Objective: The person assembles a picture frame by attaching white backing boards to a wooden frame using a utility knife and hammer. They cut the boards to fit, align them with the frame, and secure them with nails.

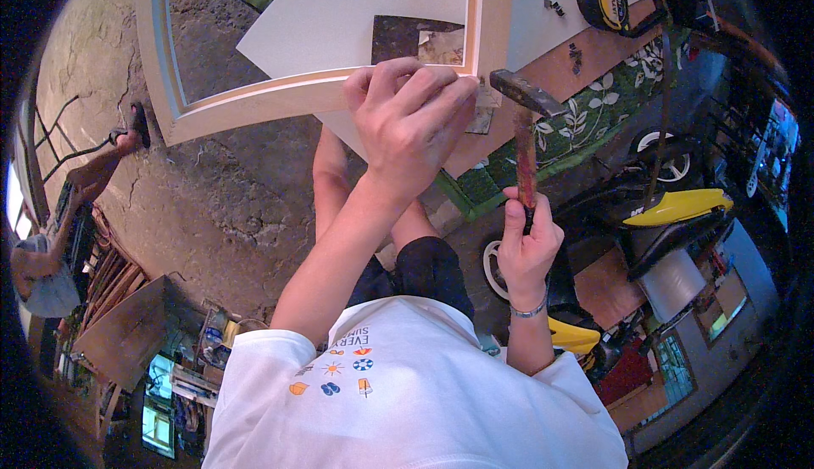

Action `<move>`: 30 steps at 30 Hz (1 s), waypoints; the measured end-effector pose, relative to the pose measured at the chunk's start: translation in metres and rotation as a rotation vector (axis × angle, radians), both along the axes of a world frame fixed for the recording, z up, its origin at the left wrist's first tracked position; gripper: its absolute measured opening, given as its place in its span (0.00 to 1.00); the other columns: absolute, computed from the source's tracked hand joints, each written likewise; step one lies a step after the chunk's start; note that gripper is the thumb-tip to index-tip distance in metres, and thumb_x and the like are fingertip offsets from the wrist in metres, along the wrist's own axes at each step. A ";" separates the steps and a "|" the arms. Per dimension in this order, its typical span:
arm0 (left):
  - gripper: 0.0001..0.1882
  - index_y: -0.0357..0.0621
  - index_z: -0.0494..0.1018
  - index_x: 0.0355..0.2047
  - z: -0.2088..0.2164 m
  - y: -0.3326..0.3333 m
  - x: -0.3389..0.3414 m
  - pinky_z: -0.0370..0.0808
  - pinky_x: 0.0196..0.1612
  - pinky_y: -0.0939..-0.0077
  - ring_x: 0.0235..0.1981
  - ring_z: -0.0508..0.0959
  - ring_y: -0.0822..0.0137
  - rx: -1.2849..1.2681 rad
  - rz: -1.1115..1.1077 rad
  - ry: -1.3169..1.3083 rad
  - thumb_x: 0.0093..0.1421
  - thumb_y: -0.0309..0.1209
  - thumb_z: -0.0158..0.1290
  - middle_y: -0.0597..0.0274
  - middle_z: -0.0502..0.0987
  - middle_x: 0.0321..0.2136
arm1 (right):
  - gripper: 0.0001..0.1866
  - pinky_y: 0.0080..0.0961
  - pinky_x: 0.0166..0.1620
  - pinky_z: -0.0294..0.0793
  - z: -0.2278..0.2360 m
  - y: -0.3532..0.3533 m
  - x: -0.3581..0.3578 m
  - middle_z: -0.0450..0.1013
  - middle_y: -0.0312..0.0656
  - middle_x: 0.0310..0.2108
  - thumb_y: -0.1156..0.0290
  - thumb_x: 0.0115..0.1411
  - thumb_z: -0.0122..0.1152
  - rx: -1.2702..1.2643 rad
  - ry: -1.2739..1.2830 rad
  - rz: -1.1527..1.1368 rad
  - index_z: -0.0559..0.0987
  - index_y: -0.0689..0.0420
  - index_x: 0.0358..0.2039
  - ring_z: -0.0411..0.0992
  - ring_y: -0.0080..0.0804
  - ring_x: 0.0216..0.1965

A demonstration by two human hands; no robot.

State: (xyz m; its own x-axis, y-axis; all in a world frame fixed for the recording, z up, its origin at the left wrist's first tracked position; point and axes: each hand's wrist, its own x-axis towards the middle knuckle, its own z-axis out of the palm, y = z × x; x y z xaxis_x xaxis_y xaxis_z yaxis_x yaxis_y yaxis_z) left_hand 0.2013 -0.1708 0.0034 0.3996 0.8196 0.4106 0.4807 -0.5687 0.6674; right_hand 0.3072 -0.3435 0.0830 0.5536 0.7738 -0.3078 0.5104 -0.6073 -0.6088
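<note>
A pale wooden frame stretches across the upper part of the head view, its near right corner in front of me. My left hand is closed at this corner, knuckles up and fingers bunched against the near rail. Its fingertips are hidden, so what they pinch does not show. Upright in my right hand is a hammer, gripped low on its worn reddish handle. The dark metal head is just right of the frame corner, apart from my left hand.
A black-and-yellow tape measure lies on the board at the upper right, near small dark metal pieces. Green leaf-patterned cloth shows beneath the board. A yellow-and-black motorbike stands to the right. Another person sits at far left.
</note>
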 end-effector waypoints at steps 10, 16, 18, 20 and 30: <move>0.14 0.58 0.83 0.33 0.000 0.001 -0.001 0.61 0.49 0.66 0.39 0.75 0.68 -0.019 -0.014 0.005 0.42 0.34 0.67 0.79 0.79 0.33 | 0.14 0.25 0.29 0.71 0.002 0.001 -0.003 0.77 0.42 0.26 0.63 0.70 0.57 0.095 -0.085 -0.006 0.78 0.63 0.40 0.74 0.29 0.23; 0.15 0.59 0.83 0.33 0.000 0.000 -0.002 0.61 0.49 0.66 0.39 0.75 0.68 -0.020 -0.015 0.016 0.41 0.34 0.66 0.79 0.79 0.33 | 0.11 0.33 0.29 0.75 0.002 0.000 -0.001 0.79 0.46 0.29 0.66 0.68 0.59 0.055 -0.061 0.021 0.78 0.62 0.41 0.78 0.42 0.26; 0.15 0.59 0.83 0.33 0.000 0.000 -0.001 0.61 0.49 0.66 0.40 0.75 0.68 -0.013 -0.013 0.011 0.41 0.34 0.66 0.79 0.79 0.33 | 0.14 0.25 0.29 0.70 -0.001 -0.001 -0.002 0.77 0.42 0.26 0.63 0.70 0.57 0.065 -0.070 0.008 0.78 0.63 0.39 0.73 0.30 0.22; 0.15 0.59 0.83 0.33 -0.003 -0.001 -0.002 0.61 0.49 0.66 0.40 0.76 0.68 -0.005 -0.007 0.008 0.41 0.34 0.66 0.79 0.79 0.33 | 0.12 0.33 0.29 0.75 0.004 0.001 -0.001 0.79 0.46 0.28 0.65 0.68 0.58 0.046 -0.082 0.034 0.78 0.62 0.41 0.78 0.42 0.26; 0.14 0.57 0.83 0.33 -0.004 -0.001 0.000 0.61 0.49 0.66 0.40 0.76 0.67 -0.017 -0.006 -0.012 0.42 0.33 0.66 0.79 0.79 0.33 | 0.10 0.37 0.28 0.75 0.002 0.001 -0.001 0.79 0.47 0.27 0.67 0.67 0.59 -0.070 -0.159 0.071 0.77 0.61 0.40 0.79 0.48 0.25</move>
